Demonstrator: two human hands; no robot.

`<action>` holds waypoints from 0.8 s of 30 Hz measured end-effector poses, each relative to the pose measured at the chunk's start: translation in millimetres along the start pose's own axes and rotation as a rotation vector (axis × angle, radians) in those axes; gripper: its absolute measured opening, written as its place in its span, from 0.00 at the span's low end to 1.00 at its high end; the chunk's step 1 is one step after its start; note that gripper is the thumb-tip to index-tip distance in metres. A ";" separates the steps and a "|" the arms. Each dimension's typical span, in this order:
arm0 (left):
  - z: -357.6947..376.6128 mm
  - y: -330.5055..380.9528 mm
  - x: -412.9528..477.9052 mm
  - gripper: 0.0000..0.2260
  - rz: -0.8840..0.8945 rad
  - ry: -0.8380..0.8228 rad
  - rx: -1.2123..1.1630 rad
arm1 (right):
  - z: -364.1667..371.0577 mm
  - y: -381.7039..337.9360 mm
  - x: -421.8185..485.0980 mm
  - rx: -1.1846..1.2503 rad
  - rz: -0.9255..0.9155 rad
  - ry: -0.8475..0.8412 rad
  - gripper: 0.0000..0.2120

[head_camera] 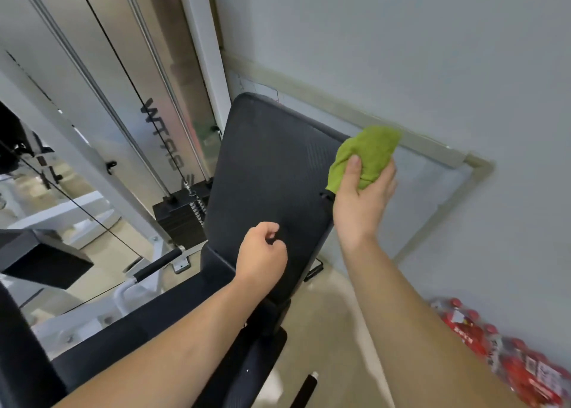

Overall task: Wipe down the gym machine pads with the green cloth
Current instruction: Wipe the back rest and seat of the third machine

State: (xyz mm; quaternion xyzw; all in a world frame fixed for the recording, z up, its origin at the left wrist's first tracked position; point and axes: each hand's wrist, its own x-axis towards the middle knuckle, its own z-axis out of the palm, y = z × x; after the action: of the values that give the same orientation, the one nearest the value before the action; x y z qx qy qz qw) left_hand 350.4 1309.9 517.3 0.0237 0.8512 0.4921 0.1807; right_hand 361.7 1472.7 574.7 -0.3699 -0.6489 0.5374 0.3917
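Running lengthwise down the frosted guard panel (173, 104) on the far left is dark block lettering, seen turned about; I cannot make out the word. Near right, a clear shrink-wrapped pack of bottles (509, 355) with red caps and red labels lies on the floor against the wall; its white print is too blurred to read.

My right hand (361, 197) grips the green cloth (367, 151), bunched into a wad, thumb across its front and fingers wrapped behind. The cloth sits at the right edge of the black back pad (268, 175); I cannot tell whether it touches. My left hand (262, 253) is over the lower part of that pad, fingers curled in toward the palm, holding nothing.

The back pad is tilted and finely textured, and the black seat pad (139, 330) lies nearer, under my left forearm. A black weight stack (179, 222) stands just left of the back pad, with a black cable (123, 76) running up from it. The floor (333, 299) is pale beige, and the wall (401, 52) is light grey with a beige skirting board.
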 end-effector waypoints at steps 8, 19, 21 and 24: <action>10.9 -99.6 14.4 0.18 -0.062 -0.024 0.020 | 40.7 100.4 -70.3 0.127 0.157 0.267 0.25; -4.8 -145.4 19.3 0.14 -0.223 -0.071 0.042 | 41.4 219.3 -178.0 -0.055 0.764 0.088 0.23; -4.4 -147.5 13.6 0.13 -0.264 -0.093 0.059 | 32.3 236.4 -194.3 -0.087 0.890 -0.106 0.26; -3.5 -141.9 0.4 0.22 -0.336 -0.232 0.100 | 7.6 253.2 -207.4 -0.130 0.973 -0.375 0.28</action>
State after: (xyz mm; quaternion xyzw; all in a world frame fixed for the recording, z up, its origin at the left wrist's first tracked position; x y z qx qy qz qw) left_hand 368.4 1234.1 398.7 -0.0531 0.8401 0.4063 0.3555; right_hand 456.8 1320.4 300.9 -0.5495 -0.4930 0.6727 -0.0500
